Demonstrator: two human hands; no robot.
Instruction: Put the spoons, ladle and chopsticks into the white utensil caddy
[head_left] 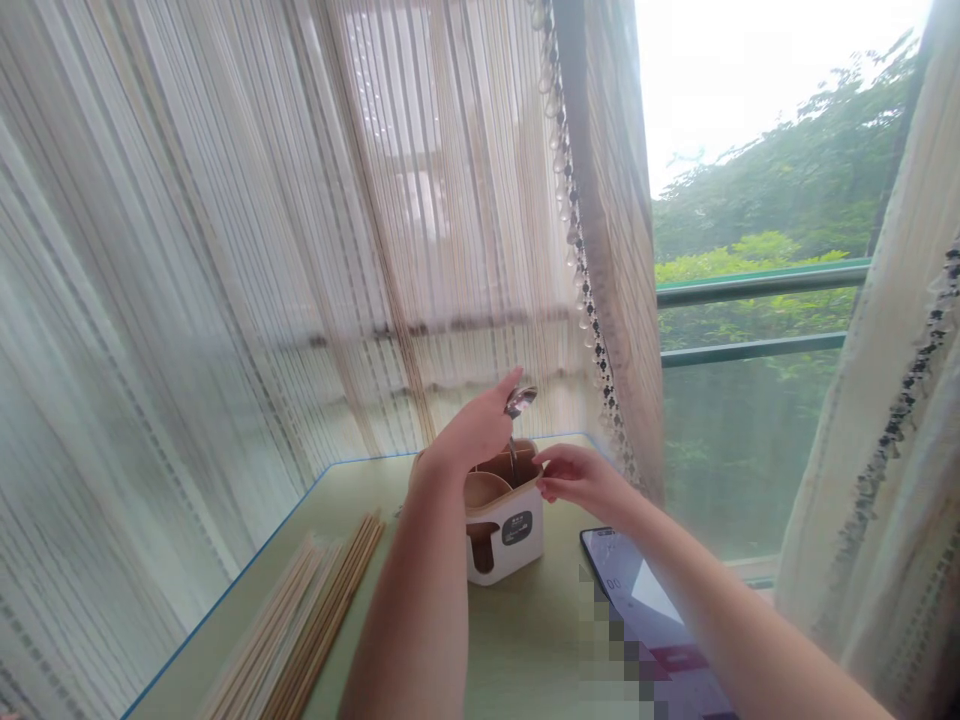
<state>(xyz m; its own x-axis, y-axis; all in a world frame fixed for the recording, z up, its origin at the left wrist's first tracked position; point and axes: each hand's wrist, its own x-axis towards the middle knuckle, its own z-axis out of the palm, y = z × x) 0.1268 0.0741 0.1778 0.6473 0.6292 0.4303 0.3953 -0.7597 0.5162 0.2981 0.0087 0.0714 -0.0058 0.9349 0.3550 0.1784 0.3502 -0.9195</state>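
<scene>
A white utensil holder (525, 555) with a brown, divided inside and a dark label stands on the table. My left hand (476, 428) is above its back compartment, closed on a metal spoon (521, 401). The spoon is upright, bowl at the top, its handle reaching down into the compartment; the handle's lower end is hidden. My left index finger points up beside the bowl. My right hand (581, 475) is at the holder's right corner, thumb and fingers closed about the rim. My left forearm covers the holder's left side.
Several wooden chopsticks (330, 610) and paler sticks (274, 610) lie on the green table (495, 650) at the left. A phone (637, 600) with a lit screen lies at the right, partly under my right forearm. Sheer curtains (225, 250) and a window stand behind.
</scene>
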